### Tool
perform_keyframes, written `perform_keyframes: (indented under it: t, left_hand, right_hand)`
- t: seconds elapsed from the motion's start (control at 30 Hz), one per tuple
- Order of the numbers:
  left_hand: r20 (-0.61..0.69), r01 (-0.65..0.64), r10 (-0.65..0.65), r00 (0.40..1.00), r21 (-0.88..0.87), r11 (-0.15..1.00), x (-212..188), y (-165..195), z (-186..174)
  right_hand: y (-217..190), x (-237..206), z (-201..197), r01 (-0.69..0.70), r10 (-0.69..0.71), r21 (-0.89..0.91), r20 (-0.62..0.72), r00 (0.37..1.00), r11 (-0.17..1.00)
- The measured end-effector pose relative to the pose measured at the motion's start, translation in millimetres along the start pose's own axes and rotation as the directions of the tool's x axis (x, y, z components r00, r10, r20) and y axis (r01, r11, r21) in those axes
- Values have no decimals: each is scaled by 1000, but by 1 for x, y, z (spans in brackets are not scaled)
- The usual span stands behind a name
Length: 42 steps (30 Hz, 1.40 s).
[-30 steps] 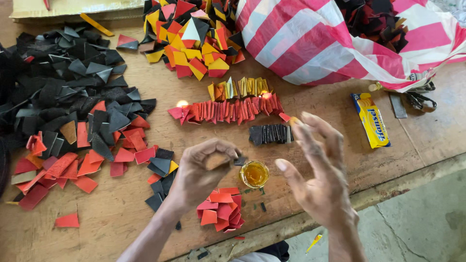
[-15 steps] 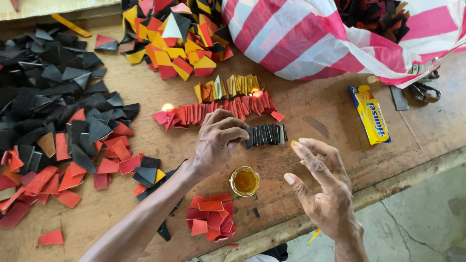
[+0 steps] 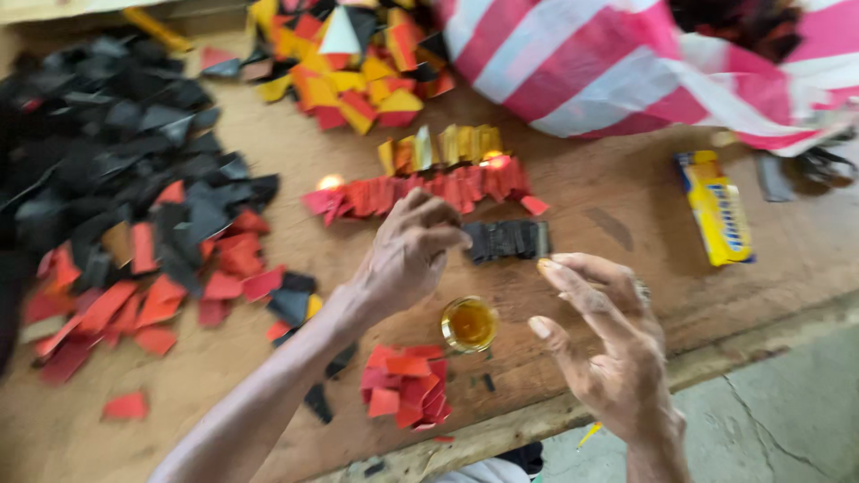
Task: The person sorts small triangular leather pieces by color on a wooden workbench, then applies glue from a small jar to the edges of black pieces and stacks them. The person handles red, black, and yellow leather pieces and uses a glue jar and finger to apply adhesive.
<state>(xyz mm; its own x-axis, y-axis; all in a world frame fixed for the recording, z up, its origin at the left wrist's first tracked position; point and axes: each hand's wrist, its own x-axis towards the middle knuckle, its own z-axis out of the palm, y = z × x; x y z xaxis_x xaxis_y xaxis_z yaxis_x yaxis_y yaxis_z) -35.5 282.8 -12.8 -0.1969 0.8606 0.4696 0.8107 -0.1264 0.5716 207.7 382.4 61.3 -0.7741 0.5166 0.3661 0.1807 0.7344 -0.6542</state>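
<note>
Head view: black and red scraps (image 3: pixel 134 241) lie heaped at left. My left hand (image 3: pixel 407 255) hovers fingers curled, empty, just beside the black folded row (image 3: pixel 508 240) — the amber glue jar (image 3: pixel 469 324) below. My right hand (image 3: pixel 608 344) is spread wide.

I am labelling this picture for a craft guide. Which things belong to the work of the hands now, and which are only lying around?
In the work:
left hand, reaching toward the black stack
right hand, open
row of black folded pieces
small glass cup of amber liquid

Lying about:
yellow packet
striped pink-and-white sack
loose black scraps
small red pile
</note>
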Motion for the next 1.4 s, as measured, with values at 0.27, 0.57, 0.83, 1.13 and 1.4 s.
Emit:
perform_keyframes:
  t: [0.27, 0.57, 0.83, 1.13, 1.4]
  left_hand:
    - [318, 415, -413, 853, 65, 908, -48, 22, -97]
    - [23, 452, -469, 883, 224, 863, -92, 28, -74]
    - [-149, 535, -519, 841, 91, 840, -89, 31, -74]
    - [167, 528, -697, 697, -778, 342, -88, 29, -54]
    - [310, 486, -622, 719, -865, 130, -82, 31, -34]
  right_hand:
    - [-15, 1, -8, 9, 7, -91, 178, 984, 996]
    - [-23, 16, -2, 230, -99, -220, 481, 871, 948]
    - [-29, 39, 34, 221, 99, -347, 706, 701, 911]
    - [-35, 41, 26, 250, 13, -304, 659, 752, 919]
    - [-30, 27, 9, 271, -53, -292, 585, 809, 917]
